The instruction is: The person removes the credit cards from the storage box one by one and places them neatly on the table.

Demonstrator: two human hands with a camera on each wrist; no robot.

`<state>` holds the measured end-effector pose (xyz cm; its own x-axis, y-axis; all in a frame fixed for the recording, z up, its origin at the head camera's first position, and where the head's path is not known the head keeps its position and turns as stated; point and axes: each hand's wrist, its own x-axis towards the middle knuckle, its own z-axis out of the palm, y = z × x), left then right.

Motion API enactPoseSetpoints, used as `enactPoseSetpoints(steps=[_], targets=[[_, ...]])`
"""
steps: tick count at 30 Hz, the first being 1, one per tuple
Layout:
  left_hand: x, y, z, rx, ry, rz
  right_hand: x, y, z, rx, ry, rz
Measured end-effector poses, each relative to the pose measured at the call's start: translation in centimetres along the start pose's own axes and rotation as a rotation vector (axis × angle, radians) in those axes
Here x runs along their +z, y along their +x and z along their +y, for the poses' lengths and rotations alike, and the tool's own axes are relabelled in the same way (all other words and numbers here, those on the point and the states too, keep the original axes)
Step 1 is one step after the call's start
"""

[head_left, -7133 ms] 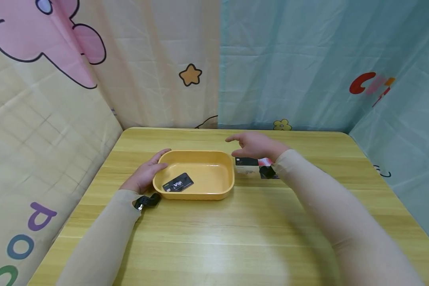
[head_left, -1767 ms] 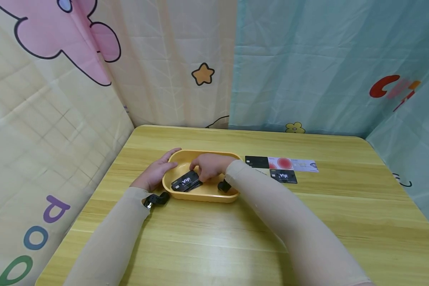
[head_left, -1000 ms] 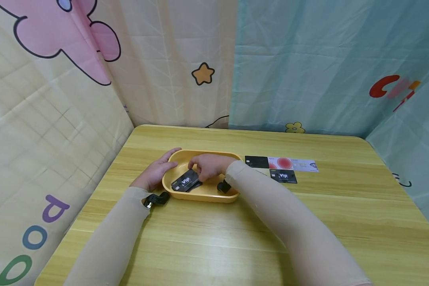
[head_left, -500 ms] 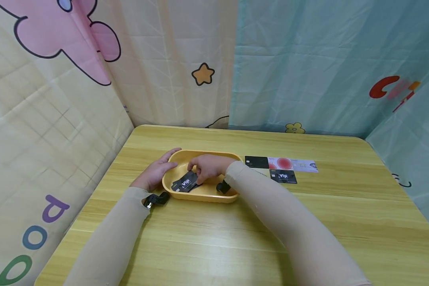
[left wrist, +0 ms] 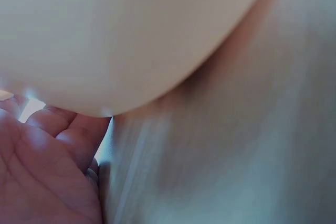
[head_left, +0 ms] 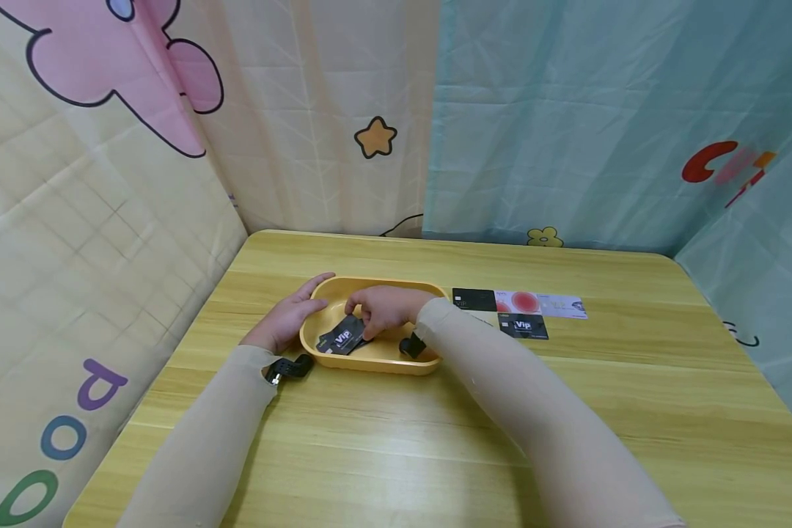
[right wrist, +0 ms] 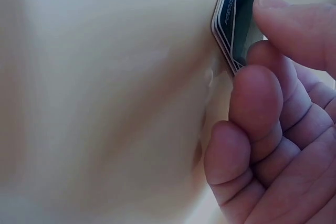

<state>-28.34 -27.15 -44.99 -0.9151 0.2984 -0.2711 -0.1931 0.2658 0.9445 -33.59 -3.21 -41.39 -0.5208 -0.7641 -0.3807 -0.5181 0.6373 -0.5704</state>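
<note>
A yellow plastic tray point(head_left: 369, 363) sits on the table, its left end gripped by my left hand point(head_left: 284, 315) with the thumb over the rim and the fingers outside. In the left wrist view, the fingers of that hand point(left wrist: 47, 156) lie against the tray's outer wall point(left wrist: 105, 40). Several dark VIP cards point(head_left: 340, 336) lie overlapped inside. My right hand point(head_left: 386, 306) reaches into the tray and pinches the cards' right end. The right wrist view shows stacked card edges point(right wrist: 226, 19) by the thumb and index fingertip; how many are held is unclear.
To the tray's right, a black card point(head_left: 474, 298), a pink-and-red card point(head_left: 518, 301), a pale lilac card point(head_left: 563, 305) and a black VIP card point(head_left: 524, 325) lie flat. The right sleeve point(head_left: 495, 359) partly covers a cream card. Printed curtains point(head_left: 534, 110) stand behind the table point(head_left: 383, 440).
Seven seconds ago my right hand was above the cards at right and one card showed in the tray. Now several lie there under that hand; the pile has shifted slightly this last second.
</note>
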Motion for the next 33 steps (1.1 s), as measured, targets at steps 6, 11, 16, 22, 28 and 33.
enactPoseSetpoints(steps=[6, 11, 16, 22, 28, 33], targets=[[0.08, -0.03, 0.11, 0.007, -0.005, -0.002, -0.04, -0.05, 0.0, -0.005, -0.014, -0.002], [0.11, -0.04, 0.1, 0.009, -0.004, -0.001, 0.01, -0.21, -0.14, -0.008, -0.02, -0.001], [0.13, 0.03, -0.02, 0.013, -0.003, -0.002, 0.1, -0.25, -0.21, 0.002, -0.029, -0.006], [0.15, 0.09, -0.13, 0.021, -0.002, -0.004, 0.27, -0.18, -0.16, 0.005, -0.063, -0.014], [0.18, 0.08, -0.14, 0.02, -0.012, -0.001, 0.29, -0.26, -0.19, 0.004, -0.078, -0.027], [0.22, 0.01, -0.07, 0.024, -0.012, 0.001, 0.23, -0.39, -0.27, 0.017, -0.074, -0.026]])
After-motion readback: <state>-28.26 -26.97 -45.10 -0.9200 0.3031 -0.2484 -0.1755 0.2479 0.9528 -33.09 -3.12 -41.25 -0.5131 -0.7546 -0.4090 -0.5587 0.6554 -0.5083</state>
